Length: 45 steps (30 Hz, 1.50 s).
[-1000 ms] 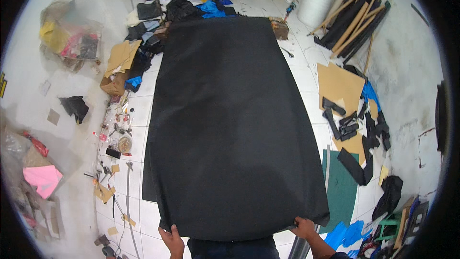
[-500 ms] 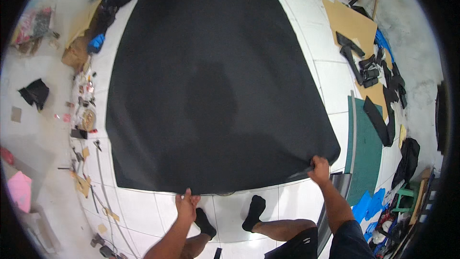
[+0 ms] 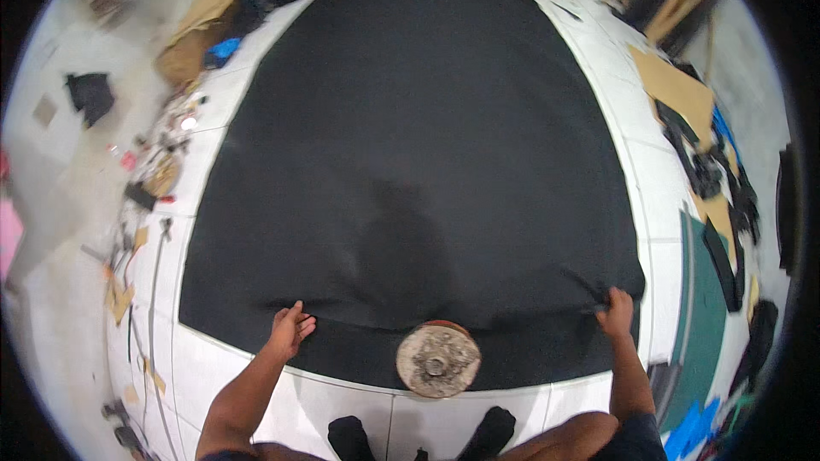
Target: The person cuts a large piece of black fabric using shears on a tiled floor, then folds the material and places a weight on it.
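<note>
A large black sheet (image 3: 410, 119) of matte material lies spread over the floor before me. Across its near part, a shallow crease runs between my two hands. My left hand (image 3: 293, 330) is over the sheet's near left part, fingers apart. At the near right, my right hand (image 3: 615, 313) pinches the sheet, and small wrinkles spread from its fingers. Between the hands, at the sheet's near edge, is a round, stained pale disc (image 3: 437, 362) with a reddish rim and a small knob or hub at its centre.
White floor tiles (image 3: 359, 401) border the sheet, my dark-socked feet on them. To the right are a green cutting mat (image 3: 702, 324), a long grey strip (image 3: 682, 307), brown board (image 3: 675, 90) and black pieces. Small tools and scraps line the left, near a blue item (image 3: 224, 51).
The round disc now shows at the sheet's near edge. My left hand has gone from the edge to over the sheet. The view has shifted, and a crease now spans the near part.
</note>
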Each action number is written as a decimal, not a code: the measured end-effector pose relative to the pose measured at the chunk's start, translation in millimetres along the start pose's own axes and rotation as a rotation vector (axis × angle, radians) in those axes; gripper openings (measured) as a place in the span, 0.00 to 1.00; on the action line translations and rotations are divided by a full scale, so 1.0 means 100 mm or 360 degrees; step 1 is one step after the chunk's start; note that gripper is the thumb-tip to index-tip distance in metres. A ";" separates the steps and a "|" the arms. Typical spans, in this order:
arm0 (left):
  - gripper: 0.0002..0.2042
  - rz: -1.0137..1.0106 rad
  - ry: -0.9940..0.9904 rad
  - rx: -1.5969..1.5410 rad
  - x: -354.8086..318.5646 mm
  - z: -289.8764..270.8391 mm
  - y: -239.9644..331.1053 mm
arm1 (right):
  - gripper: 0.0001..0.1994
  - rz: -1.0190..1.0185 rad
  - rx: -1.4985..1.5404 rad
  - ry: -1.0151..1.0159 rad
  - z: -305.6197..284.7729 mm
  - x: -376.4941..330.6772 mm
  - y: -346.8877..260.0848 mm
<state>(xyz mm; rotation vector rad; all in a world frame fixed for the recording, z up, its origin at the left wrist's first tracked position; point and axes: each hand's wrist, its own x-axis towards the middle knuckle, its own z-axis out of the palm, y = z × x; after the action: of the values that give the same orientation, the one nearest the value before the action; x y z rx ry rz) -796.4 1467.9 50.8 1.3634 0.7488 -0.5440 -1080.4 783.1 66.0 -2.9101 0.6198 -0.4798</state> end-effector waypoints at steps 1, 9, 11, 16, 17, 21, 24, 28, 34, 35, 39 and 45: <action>0.20 0.0054 0.0137 0.0122 -0.01 0.05 0.05 | 0.16 0.0014 0.0059 -0.0125 -0.10 -0.04 0.00; 0.10 0.0267 0.0223 0.0047 0.40 -0.57 -0.09 | 0.22 0.0198 -0.0486 -0.1058 -0.26 -0.05 -0.19; 0.09 0.0340 0.0273 0.0041 0.20 -0.35 -0.08 | 0.22 0.0053 -0.0574 -0.1216 -0.64 0.08 -0.63; 0.09 0.0480 0.0156 -0.0071 -0.15 -0.47 0.10 | 0.26 -0.0827 0.0253 -0.1234 -0.90 0.38 -2.86; 0.12 0.0414 0.0052 -0.0208 -0.06 -0.55 -0.02 | 0.29 -0.0981 0.0462 -0.1214 -0.85 0.35 -3.19; 0.20 -0.0139 -0.0401 -0.0666 -0.13 -0.06 -0.26 | 0.28 -0.1301 0.0266 -0.1292 -0.48 0.10 -3.47; 0.28 -0.0088 -0.0441 -0.0316 -0.11 0.10 -0.52 | 0.25 -0.1371 0.0134 -0.1262 -0.39 -0.01 -3.41; 0.26 -0.0017 -0.0463 -0.0007 0.07 0.18 -0.63 | 0.18 -0.1152 0.0456 -0.1065 -0.47 -0.15 -3.44; 0.20 0.0241 -0.0228 0.0121 0.10 0.03 -0.78 | 0.19 -0.1406 0.0565 -0.1307 -0.63 -0.47 -3.49; 0.20 0.0249 -0.0266 0.0164 0.08 0.04 -0.83 | 0.19 -0.1346 0.0463 -0.1418 -0.65 -0.54 -3.49; 0.18 0.0155 -0.0228 0.0199 0.07 -0.01 -0.98 | 0.22 -0.1324 0.0801 -0.1477 -0.65 -0.85 -3.44; 0.17 0.0186 0.0061 0.0153 -0.10 0.01 -0.98 | 0.22 -0.1328 0.0842 -0.1828 -0.62 -1.11 -3.51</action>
<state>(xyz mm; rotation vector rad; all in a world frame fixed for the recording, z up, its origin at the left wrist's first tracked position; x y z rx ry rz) -875.0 1451.9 -6.7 1.5002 0.6761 -0.4676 -1065.2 1144.0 159.8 -2.2168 -0.7527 0.8210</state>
